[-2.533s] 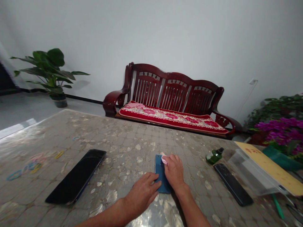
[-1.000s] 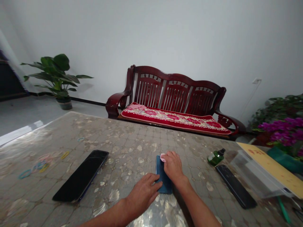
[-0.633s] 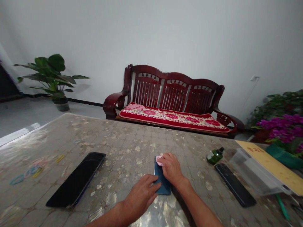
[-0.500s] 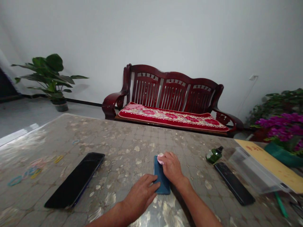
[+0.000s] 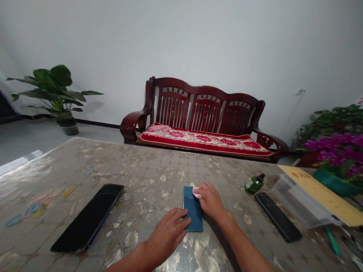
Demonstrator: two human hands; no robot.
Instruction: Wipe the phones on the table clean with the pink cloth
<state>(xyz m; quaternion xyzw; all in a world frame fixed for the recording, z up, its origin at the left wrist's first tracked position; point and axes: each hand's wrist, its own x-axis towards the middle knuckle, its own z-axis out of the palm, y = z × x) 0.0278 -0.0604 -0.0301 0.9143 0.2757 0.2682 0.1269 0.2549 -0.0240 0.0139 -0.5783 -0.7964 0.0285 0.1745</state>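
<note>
A blue phone (image 5: 193, 211) lies flat on the patterned table (image 5: 147, 166) in front of me. My left hand (image 5: 168, 232) rests on the table with its fingertips pressing the phone's near left edge. My right hand (image 5: 211, 202) lies over the phone's far right part and pinches a small pink cloth (image 5: 196, 192) against it.
A large black phone (image 5: 89, 216) lies to the left, with several coloured rubber bands (image 5: 27, 211) beyond it. To the right are a black phone (image 5: 278, 221), a small green bottle (image 5: 254, 183) and a clear plastic box (image 5: 304, 204). A wooden bench (image 5: 198, 124) stands behind the table.
My right hand with the pink cloth has shifted slightly toward the right over the blue phone, baring more of it. My left hand stays at the phone's near edge. The camera drifted a little.
</note>
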